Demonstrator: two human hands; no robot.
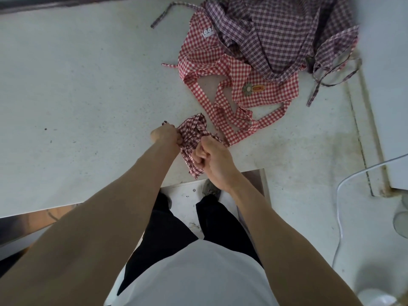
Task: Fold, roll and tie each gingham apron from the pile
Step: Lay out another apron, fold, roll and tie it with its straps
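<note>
A small rolled bundle of dark red gingham apron (191,135) is held over the near edge of the white table (77,96). My left hand (166,135) grips its left side, with a strap end poking out past the fist. My right hand (212,160) is curled round the strap and cloth on its right side. Behind it lies a bright red gingham apron (220,62) spread loosely, its straps trailing toward the bundle. A purple gingham apron (278,29) is heaped on top of the red one at the far right.
A white wall or appliance (388,85) borders the table on the right. A thin white cable (344,180) curves down beside it. Below the table edge I see my dark trousers and a shoe on a pale floor (187,204).
</note>
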